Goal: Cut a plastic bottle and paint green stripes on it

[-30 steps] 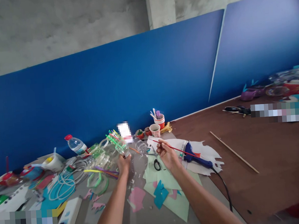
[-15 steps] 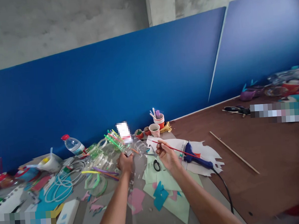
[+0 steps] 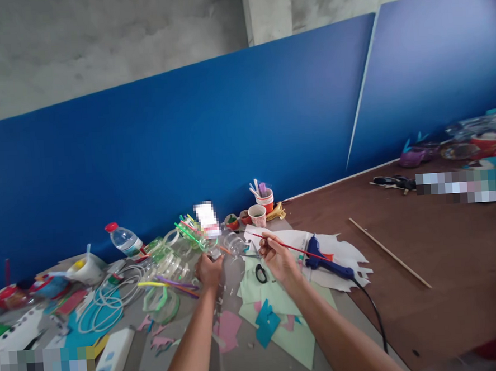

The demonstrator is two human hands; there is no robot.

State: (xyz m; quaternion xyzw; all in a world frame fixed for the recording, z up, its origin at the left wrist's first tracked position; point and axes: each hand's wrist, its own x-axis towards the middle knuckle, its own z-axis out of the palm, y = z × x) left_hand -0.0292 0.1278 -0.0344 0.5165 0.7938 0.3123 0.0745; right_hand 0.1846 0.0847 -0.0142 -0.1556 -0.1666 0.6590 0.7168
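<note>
My right hand (image 3: 281, 257) pinches a thin red stick (image 3: 294, 247) that slants across the fingers, one end pointing up and left. Whether it is a brush cannot be made out. Closed and partly turned away, my left hand (image 3: 209, 270) is beside a heap of clear plastic pieces (image 3: 172, 263); something small and clear seems to be in its fingers. Black-handled scissors (image 3: 260, 273) lie on pale green paper (image 3: 275, 291) between the hands. A blue glue gun (image 3: 329, 263) rests on white paper (image 3: 348, 249) just right of my right hand.
Paper cups (image 3: 257, 214) stand by the blue partition (image 3: 166, 151). Left are a red-capped bottle (image 3: 125, 239), a coiled white cable (image 3: 98, 306) and a power strip (image 3: 115, 356). The glue gun's black cord (image 3: 375, 306) runs toward me. A wooden stick (image 3: 389, 252) lies on the brown board.
</note>
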